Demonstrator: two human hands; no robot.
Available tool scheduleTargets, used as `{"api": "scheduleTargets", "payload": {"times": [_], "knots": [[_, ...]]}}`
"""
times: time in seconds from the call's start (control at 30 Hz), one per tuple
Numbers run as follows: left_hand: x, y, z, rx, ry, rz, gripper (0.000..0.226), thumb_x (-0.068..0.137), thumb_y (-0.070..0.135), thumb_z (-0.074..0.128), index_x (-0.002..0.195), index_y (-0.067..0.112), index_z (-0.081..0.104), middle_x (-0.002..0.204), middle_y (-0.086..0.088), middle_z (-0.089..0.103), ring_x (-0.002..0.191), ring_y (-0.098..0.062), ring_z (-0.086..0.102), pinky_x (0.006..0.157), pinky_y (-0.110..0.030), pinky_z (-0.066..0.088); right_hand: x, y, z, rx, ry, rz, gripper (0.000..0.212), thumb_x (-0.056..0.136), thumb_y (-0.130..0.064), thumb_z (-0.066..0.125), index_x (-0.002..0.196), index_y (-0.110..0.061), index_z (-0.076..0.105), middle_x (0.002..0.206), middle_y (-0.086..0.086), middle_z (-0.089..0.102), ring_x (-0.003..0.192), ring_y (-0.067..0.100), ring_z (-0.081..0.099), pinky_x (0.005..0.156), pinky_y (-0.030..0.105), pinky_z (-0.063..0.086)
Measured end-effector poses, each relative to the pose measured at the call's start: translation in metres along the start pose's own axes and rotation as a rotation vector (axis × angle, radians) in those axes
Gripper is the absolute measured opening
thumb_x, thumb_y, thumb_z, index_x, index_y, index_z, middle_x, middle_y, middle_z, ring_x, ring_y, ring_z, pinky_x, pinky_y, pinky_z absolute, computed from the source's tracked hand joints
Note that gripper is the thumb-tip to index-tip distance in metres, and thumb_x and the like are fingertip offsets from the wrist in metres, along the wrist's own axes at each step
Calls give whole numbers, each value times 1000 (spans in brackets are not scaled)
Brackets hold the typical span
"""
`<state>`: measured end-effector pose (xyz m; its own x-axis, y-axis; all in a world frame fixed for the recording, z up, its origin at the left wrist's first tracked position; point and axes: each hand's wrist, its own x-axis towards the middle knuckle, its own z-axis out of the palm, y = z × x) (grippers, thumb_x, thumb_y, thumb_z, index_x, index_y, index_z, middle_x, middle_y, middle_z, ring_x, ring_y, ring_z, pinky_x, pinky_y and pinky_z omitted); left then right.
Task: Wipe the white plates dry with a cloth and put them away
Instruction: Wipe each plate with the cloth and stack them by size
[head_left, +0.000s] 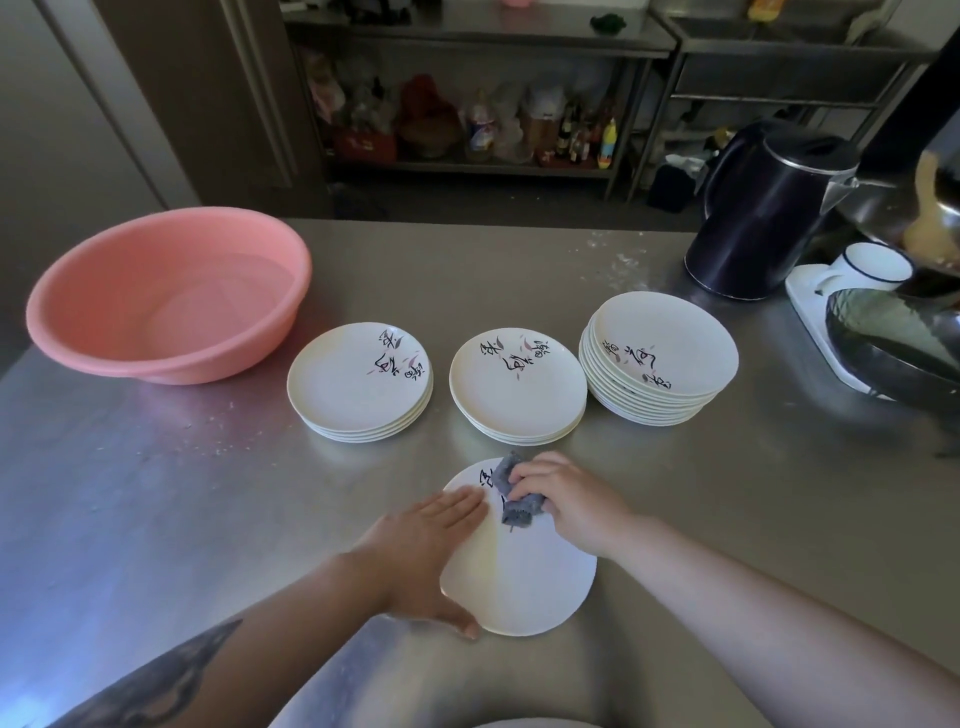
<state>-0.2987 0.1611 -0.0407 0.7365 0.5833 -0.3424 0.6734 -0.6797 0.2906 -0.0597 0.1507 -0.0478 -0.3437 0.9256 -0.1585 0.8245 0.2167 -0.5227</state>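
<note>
A white plate (530, 587) with black brush lettering lies on the steel counter near me. My left hand (426, 551) holds its left rim, fingers flat on top and thumb at the near edge. My right hand (566, 499) grips a crumpled grey cloth (511, 493) and presses it on the plate's far part. Behind stand three stacks of the same plates: a left stack (358, 382), a middle stack (517, 384) and a taller right stack (657, 358).
A pink plastic basin (166, 296) sits at the far left of the counter (208, 493). A dark electric kettle (763, 213), a white mug (867, 270) and a dark bowl (893, 343) crowd the right edge. Shelves with bottles stand beyond.
</note>
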Motion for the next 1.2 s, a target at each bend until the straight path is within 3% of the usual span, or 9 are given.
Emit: {"api": "scheduleTargets", "payload": {"times": [0.1,0.23,0.4,0.5,0.6,0.73,0.83,1.03,1.2], "knots": [[-3,17,8,-45,89,-75,129,68,84,58,156,21,-11,153,14,-26,134,5,-25,111,-20,-17,-11,6,2,-15,56,62,50,75,17,46,106,-14,70,114,-11,62,109,13,43,91,33,43],[-5,49,28,-117,181,-215,128,70,85,52,157,13,-10,163,2,-18,143,-3,-23,114,-23,-18,-33,12,7,30,106,139,49,72,18,47,102,-13,70,111,-14,62,103,8,40,89,28,42],[-2,40,8,-116,53,-173,123,60,69,78,156,32,11,165,10,-5,151,-10,-6,121,-32,9,-33,12,2,99,76,99,54,66,21,43,100,-9,73,112,-6,66,104,13,45,90,22,39],[8,17,-14,-91,-73,-39,122,64,58,83,157,33,9,164,11,-12,150,-9,-16,121,-32,0,-19,10,-6,91,-7,67,56,67,19,43,101,-12,75,117,-6,64,109,12,47,87,4,28],[18,3,-20,-71,-152,45,121,65,53,85,157,27,11,164,7,-10,150,-11,-14,121,-31,-1,-8,8,-8,93,-79,20,54,68,19,45,100,-12,75,116,-8,63,107,4,44,87,-1,23],[18,-7,-10,-40,-145,22,128,63,67,79,157,28,1,162,15,-12,149,-3,-10,124,-36,11,-9,8,-2,76,-46,-7,49,77,14,47,108,-15,72,122,-11,59,116,8,44,98,16,35],[11,1,-1,-63,-76,-31,126,68,74,70,157,27,-5,159,18,-18,149,-2,-13,123,-31,4,-22,9,7,39,50,25,45,80,10,50,110,-19,68,119,-15,59,114,10,44,96,33,42],[7,37,30,-114,185,-234,123,73,85,49,157,18,-10,162,7,-20,141,-1,-24,118,-24,-13,-55,-4,16,50,141,152,41,81,5,52,110,-19,70,117,-15,60,115,16,47,96,33,42],[9,51,40,-147,244,-322,132,60,94,37,157,15,-6,164,6,-15,149,-6,-17,114,-22,-15,-68,-28,34,-26,152,127,49,67,-9,40,103,-28,68,112,-21,61,108,12,50,116,30,7]]}}
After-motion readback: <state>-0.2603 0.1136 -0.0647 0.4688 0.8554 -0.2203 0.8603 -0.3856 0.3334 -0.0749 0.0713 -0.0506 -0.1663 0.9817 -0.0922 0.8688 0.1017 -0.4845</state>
